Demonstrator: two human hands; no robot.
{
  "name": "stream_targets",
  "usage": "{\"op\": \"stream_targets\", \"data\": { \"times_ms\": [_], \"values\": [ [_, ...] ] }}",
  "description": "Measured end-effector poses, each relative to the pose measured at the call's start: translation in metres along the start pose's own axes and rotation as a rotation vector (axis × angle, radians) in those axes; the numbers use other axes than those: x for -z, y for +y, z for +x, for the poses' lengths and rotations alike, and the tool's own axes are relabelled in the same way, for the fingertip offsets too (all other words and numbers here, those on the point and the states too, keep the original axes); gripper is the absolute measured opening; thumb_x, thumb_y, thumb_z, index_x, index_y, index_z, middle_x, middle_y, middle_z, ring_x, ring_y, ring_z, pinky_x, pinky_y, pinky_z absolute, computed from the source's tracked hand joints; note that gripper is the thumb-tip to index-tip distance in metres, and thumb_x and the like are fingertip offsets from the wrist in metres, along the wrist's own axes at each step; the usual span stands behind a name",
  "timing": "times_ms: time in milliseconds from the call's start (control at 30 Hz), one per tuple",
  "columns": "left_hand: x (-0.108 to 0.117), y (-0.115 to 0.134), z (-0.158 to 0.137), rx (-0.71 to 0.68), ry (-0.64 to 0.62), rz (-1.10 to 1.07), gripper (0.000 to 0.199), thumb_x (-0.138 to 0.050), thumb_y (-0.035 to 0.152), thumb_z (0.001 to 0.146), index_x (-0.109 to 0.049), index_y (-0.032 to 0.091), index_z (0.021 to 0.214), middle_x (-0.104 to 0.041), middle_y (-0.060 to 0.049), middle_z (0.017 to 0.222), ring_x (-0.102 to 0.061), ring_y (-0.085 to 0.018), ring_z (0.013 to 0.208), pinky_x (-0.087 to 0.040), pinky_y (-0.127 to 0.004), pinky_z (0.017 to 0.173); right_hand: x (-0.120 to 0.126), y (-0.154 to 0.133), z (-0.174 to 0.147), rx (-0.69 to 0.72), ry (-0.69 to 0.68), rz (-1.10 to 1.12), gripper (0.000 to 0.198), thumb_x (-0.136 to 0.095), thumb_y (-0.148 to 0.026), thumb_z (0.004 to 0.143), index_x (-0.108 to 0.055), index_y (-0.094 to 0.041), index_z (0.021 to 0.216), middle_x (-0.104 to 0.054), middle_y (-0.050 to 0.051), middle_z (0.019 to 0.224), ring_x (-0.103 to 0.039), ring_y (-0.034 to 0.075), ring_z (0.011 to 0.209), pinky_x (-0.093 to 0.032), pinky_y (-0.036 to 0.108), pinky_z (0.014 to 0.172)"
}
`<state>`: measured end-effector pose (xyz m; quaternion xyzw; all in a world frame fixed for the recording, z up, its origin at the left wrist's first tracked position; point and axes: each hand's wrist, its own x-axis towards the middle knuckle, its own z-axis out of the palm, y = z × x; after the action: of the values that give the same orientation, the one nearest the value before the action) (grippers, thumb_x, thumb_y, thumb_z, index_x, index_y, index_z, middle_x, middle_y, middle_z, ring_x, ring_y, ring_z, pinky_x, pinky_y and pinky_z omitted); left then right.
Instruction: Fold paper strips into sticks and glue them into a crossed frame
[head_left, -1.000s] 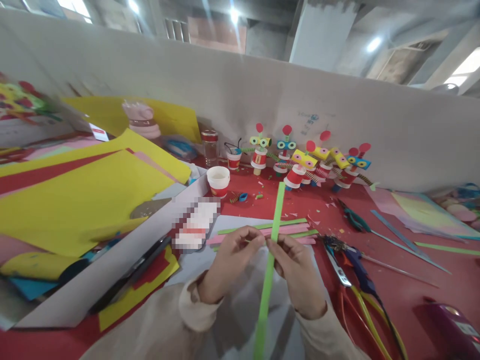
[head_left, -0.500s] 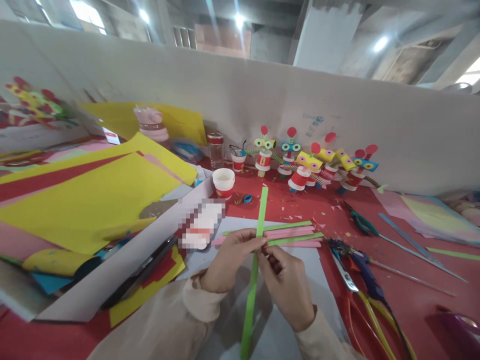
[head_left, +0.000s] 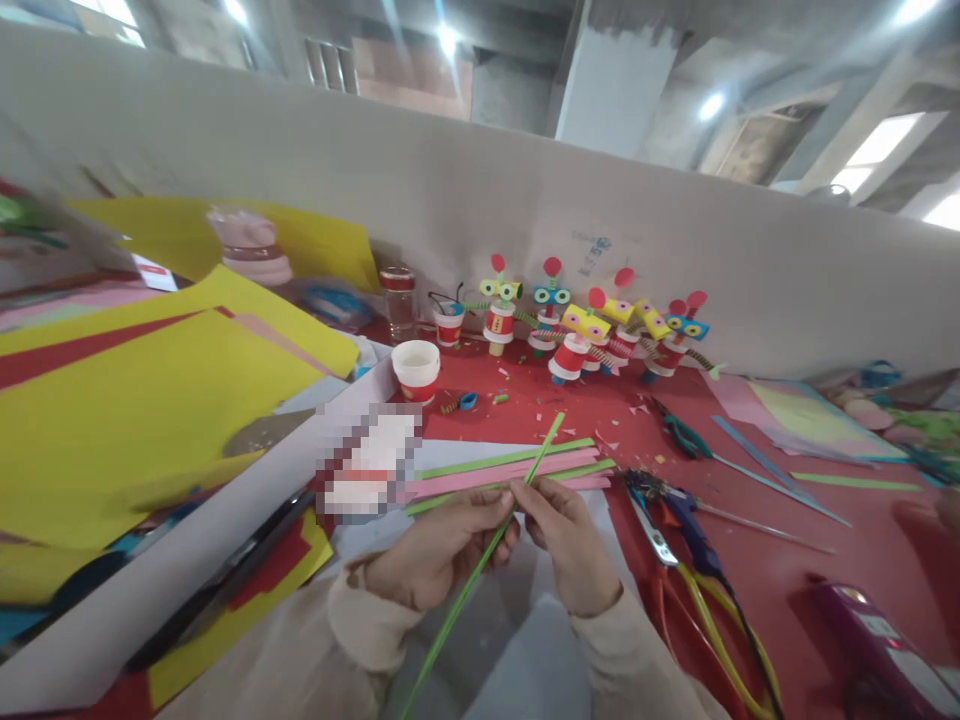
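— Red cloth covers your table (head_left: 787, 560), with a grey partition wall (head_left: 675, 240) behind it. What are your hands doing over it?

— Your left hand (head_left: 439, 550) and right hand (head_left: 574, 545) are close together, both pinched on one green paper strip (head_left: 480, 570). You hold it edge-on, so it looks thin as a stem, slanting from your lap up past your fingertips toward the far side. Gripping it at the middle probably keeps the long floppy strip from sagging.

— And the other strips?

— Pink and green strips (head_left: 517, 468) lie in a flat bundle on the white sheet (head_left: 517, 640), just beyond your fingers, within easy reach. Scissors (head_left: 679, 530) lie to your right, beside them.

— Any containers?

— One red-and-white paper cup (head_left: 416, 370) stands upright near the yellow sheets (head_left: 150, 400); its inside looks white, and I cannot tell if anything is in it. A clear jar (head_left: 397, 300) with a red lid stands by the wall; contents unclear. Beside it, finished cup figures (head_left: 585, 330) line up along the wall, probably to keep them out of the work area.
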<state>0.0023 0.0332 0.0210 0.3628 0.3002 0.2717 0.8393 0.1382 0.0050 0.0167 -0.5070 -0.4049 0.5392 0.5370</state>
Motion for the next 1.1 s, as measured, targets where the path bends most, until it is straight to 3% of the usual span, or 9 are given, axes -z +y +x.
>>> {"op": "stream_targets", "data": {
  "times_ms": [133, 267, 400, 467, 567, 633, 767, 967, 1100],
  "values": [
    [-0.001, 0.003, -0.003, 0.026, 0.025, 0.074, 0.024, -0.074, 0.035, 0.07, -0.063, 0.017, 0.082, -0.061, 0.0, 0.071, -0.055, -0.01, 0.062, -0.041, -0.021, 0.058, 0.002, 0.001, 0.002, 0.005, 0.061, 0.036, 0.035, -0.066, -0.049, 0.072, -0.057, -0.017, 0.065, -0.037, -0.008, 0.048, -0.025, 0.005, 0.043, -0.015, 0.022, 0.042],
    [-0.002, 0.005, -0.004, -0.002, 0.092, 0.184, 0.019, -0.073, 0.033, 0.07, -0.065, 0.016, 0.074, -0.064, -0.002, 0.074, -0.057, -0.012, 0.066, -0.043, -0.023, 0.064, -0.001, 0.0, 0.002, 0.001, 0.094, 0.051, 0.036, -0.065, -0.052, 0.073, -0.063, -0.016, 0.075, -0.033, -0.009, 0.048, -0.022, 0.005, 0.043, -0.014, 0.022, 0.042],
    [-0.001, 0.014, -0.008, -0.134, 0.078, 0.428, 0.018, -0.067, 0.035, 0.074, -0.07, 0.018, 0.079, -0.066, -0.003, 0.076, -0.055, -0.013, 0.065, -0.042, -0.023, 0.061, 0.013, -0.002, -0.004, 0.129, 0.088, -0.182, 0.042, -0.053, -0.055, 0.081, -0.066, -0.016, 0.089, -0.04, -0.007, 0.05, -0.033, 0.007, 0.044, -0.026, 0.021, 0.044],
    [0.006, 0.02, -0.015, -0.233, 0.149, 0.606, 0.018, -0.067, 0.035, 0.072, -0.072, 0.021, 0.081, -0.067, -0.002, 0.075, -0.055, -0.014, 0.064, -0.042, -0.023, 0.059, 0.039, -0.005, -0.014, 0.243, 0.212, -0.393, 0.042, -0.049, -0.052, 0.083, -0.065, -0.017, 0.098, -0.055, -0.002, 0.062, -0.047, 0.011, 0.054, -0.037, 0.023, 0.052],
    [0.017, 0.018, -0.033, -0.44, 0.292, 0.934, 0.017, -0.068, 0.036, 0.07, -0.073, 0.025, 0.082, -0.069, -0.002, 0.08, -0.059, -0.018, 0.069, -0.043, -0.025, 0.061, 0.102, -0.008, -0.034, 0.335, 0.549, -0.75, 0.038, -0.051, -0.048, 0.081, -0.064, -0.019, 0.1, -0.066, 0.007, 0.091, -0.058, 0.019, 0.082, -0.044, 0.032, 0.075],
    [0.021, 0.006, -0.046, -0.532, 0.38, 1.187, 0.016, -0.064, 0.034, 0.074, -0.073, 0.025, 0.085, -0.069, -0.003, 0.085, -0.06, -0.02, 0.074, -0.043, -0.027, 0.066, 0.146, -0.007, -0.044, 0.17, 0.695, -1.015, 0.037, -0.058, -0.047, 0.071, -0.064, -0.018, 0.095, -0.067, 0.01, 0.095, -0.058, 0.024, 0.09, -0.041, 0.039, 0.084],
    [0.014, -0.035, -0.065, -0.516, 0.497, 1.589, 0.023, -0.05, 0.02, 0.084, -0.072, 0.023, 0.093, -0.064, -0.005, 0.084, -0.058, -0.022, 0.08, -0.042, -0.034, 0.074, 0.197, -0.002, -0.048, 0.018, 0.706, -1.031, 0.038, -0.065, -0.039, 0.06, -0.065, -0.016, 0.089, -0.067, 0.015, 0.092, -0.059, 0.031, 0.092, -0.041, 0.042, 0.082],
    [0.012, -0.065, -0.068, -0.595, 0.638, 1.636, 0.026, -0.048, 0.018, 0.087, -0.068, 0.024, 0.103, -0.063, -0.005, 0.093, -0.055, -0.022, 0.088, -0.04, -0.037, 0.077, 0.192, -0.016, -0.035, -0.077, 0.604, -0.922, 0.012, -0.062, -0.027, 0.057, -0.065, -0.02, 0.066, -0.061, 0.004, 0.057, -0.061, 0.026, 0.069, -0.042, 0.034, 0.063],
    [0.016, -0.061, -0.065, -0.602, 0.651, 1.585, 0.026, -0.045, 0.015, 0.088, -0.07, 0.022, 0.09, -0.064, -0.005, 0.087, -0.055, -0.021, 0.084, -0.041, -0.035, 0.077, 0.163, -0.024, -0.045, -0.042, 0.575, -0.8, 0.02, -0.062, -0.03, 0.061, -0.064, -0.018, 0.078, -0.062, 0.003, 0.061, -0.06, 0.022, 0.064, -0.043, 0.032, 0.057]
  ]
}}
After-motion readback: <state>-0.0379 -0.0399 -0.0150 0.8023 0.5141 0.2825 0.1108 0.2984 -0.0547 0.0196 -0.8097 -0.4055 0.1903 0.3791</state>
